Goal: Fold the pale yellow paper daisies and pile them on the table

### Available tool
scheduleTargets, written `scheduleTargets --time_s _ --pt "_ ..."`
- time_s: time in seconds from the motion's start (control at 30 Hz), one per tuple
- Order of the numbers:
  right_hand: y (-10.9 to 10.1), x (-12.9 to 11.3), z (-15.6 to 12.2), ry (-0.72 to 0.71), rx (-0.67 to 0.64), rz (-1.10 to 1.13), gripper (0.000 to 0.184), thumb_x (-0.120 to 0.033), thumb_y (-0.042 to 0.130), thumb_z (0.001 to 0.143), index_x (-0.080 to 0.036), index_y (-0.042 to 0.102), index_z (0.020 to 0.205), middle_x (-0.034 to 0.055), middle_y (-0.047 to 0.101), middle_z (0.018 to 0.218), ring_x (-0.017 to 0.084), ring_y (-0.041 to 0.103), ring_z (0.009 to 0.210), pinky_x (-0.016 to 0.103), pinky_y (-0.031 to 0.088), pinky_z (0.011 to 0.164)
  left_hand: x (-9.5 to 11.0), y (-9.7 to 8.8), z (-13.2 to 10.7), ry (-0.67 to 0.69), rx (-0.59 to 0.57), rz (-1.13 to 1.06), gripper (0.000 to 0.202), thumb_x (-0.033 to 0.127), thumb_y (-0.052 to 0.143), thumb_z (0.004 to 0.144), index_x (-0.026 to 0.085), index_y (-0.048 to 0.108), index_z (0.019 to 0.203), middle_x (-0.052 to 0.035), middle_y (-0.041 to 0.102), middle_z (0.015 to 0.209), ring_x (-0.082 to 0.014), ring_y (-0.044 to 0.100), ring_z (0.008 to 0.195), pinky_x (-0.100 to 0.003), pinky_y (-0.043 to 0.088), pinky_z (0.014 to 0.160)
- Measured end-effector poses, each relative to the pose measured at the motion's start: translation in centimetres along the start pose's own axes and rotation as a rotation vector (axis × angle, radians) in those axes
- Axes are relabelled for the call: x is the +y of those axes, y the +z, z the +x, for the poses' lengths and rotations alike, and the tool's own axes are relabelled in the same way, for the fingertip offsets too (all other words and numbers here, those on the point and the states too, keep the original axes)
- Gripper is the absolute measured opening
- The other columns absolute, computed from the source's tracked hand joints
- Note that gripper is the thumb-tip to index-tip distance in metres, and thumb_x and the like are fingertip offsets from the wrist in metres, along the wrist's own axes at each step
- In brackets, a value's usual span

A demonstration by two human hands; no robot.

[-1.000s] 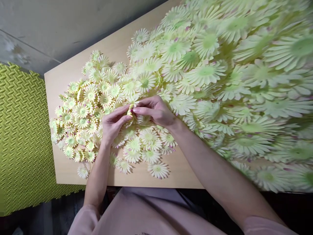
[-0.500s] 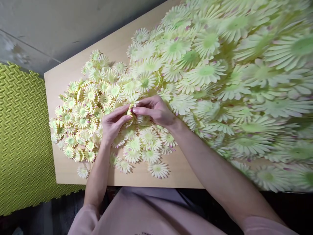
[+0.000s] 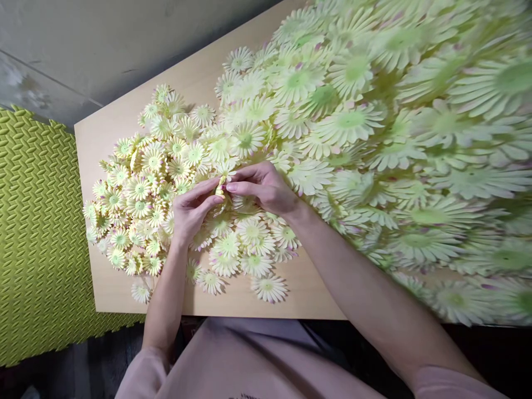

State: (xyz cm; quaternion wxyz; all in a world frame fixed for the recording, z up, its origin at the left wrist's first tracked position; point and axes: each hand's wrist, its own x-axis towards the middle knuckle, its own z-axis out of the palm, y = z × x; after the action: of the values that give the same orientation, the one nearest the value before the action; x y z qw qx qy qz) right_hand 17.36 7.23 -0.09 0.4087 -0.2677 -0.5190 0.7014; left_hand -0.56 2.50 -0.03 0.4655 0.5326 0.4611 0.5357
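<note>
A wooden table is covered with several pale yellow-green fabric daisy flowers with green centres. My left hand and my right hand meet over the pile near the table's middle. Both pinch one small folded daisy flower between thumbs and fingertips. A loose spread of flowers lies to the left of my hands. A much bigger heap of flowers rises to the right and is blurred close to the camera.
A green woven foam mat lies on the floor left of the table. Grey concrete floor shows beyond the table's far edge. My pink-clothed lap is below the near edge, with single flowers lying near it.
</note>
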Motion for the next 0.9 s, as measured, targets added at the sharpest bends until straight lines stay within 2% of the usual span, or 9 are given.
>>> scheduleTargets --time_s 0.2,0.43,0.53,0.63,0.77,0.9 --pt "-0.08 0.21 0.04 -0.008 0.009 0.023 0.015 -0.024 0.073 0.079 -0.016 0.072 0.066 -0.0020 0.059 0.060 0.009 0.048 0.054 0.024 0.035 0.051 -0.15 -0.04 0.00 0.008 -0.002 -0.005 0.030 0.024 0.081 0.074 0.033 0.077 0.103 -0.0021 0.077 0.111 -0.0192 0.070 0.110 -0.039 0.055 0.103" --pt "-0.14 0.46 0.15 0.003 0.035 -0.016 0.007 -0.022 0.074 0.076 -0.018 0.076 0.072 -0.0007 0.066 0.064 0.010 0.054 0.055 0.023 0.038 0.051 -0.10 -0.18 -0.10 -0.024 -0.002 0.027 0.031 0.030 0.082 0.073 0.031 0.077 0.103 -0.0034 0.077 0.113 -0.0210 0.070 0.110 -0.040 0.056 0.101" --pt "-0.11 0.50 0.13 0.012 0.050 -0.035 0.006 -0.024 0.075 0.075 -0.018 0.077 0.073 0.0002 0.068 0.067 0.011 0.056 0.058 0.024 0.041 0.053 -0.31 -0.37 -0.29 -0.050 0.007 0.021 0.025 0.040 0.075 0.080 0.031 0.077 0.104 -0.0037 0.077 0.112 -0.0212 0.071 0.108 -0.038 0.057 0.097" --pt "0.08 0.28 0.03 0.014 0.053 -0.071 0.011 -0.027 0.077 0.076 -0.018 0.075 0.070 -0.0008 0.065 0.064 0.010 0.052 0.056 0.024 0.038 0.052 -0.47 -0.30 -0.43 -0.082 0.066 0.010 0.024 0.047 0.068 0.084 0.030 0.079 0.098 -0.0039 0.078 0.107 -0.0202 0.073 0.103 -0.036 0.059 0.090" --pt "0.37 -0.01 -0.16 0.009 0.043 -0.099 0.017 -0.031 0.078 0.075 -0.018 0.073 0.066 -0.0017 0.060 0.061 0.009 0.047 0.055 0.024 0.037 0.050 -0.14 0.21 -0.51 -0.123 0.117 -0.023 0.020 0.038 0.079 0.075 0.029 0.080 0.093 -0.0042 0.079 0.101 -0.0191 0.075 0.092 -0.032 0.061 0.083" --pt "0.39 0.24 -0.42 0.025 0.069 -0.085 0.018 -0.034 0.080 0.074 -0.019 0.073 0.066 -0.0012 0.060 0.062 0.011 0.052 0.059 0.024 0.041 0.052 0.42 0.56 -0.69 -0.164 0.107 -0.054 0.021 0.036 0.080 0.075 0.029 0.080 0.095 -0.0041 0.079 0.102 -0.0194 0.075 0.094 -0.033 0.061 0.086"
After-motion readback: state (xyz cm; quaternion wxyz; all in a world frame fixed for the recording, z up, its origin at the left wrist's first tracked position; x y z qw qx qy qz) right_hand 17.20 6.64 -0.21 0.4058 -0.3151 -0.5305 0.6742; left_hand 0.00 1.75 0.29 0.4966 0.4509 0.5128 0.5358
